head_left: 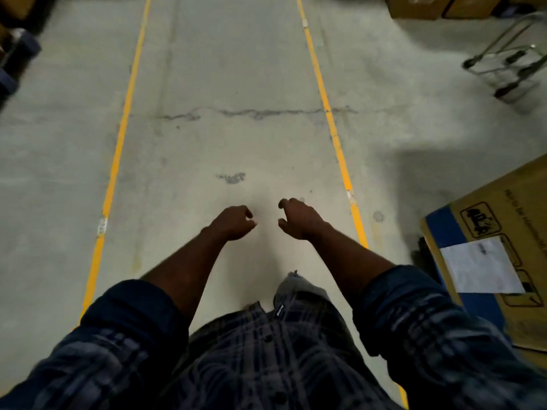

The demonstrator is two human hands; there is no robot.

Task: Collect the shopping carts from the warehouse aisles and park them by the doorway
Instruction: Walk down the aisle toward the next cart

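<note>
Plaid sleeves (118,335) nearest; left hand (233,223) and right hand (299,218) out over floor (231,84), side by side, not touching, fingers loosely curled, gripping nothing. Blurred shopping cart (506,66) far right, beyond yellow line (328,113), well apart from both hands.

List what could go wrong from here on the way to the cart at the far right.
1. The large cardboard box sits just beyond the right yellow line; cutting the corner toward the cart could clip it.
2. The floor crack crosses the lane and might jolt a cart's wheels.
</note>
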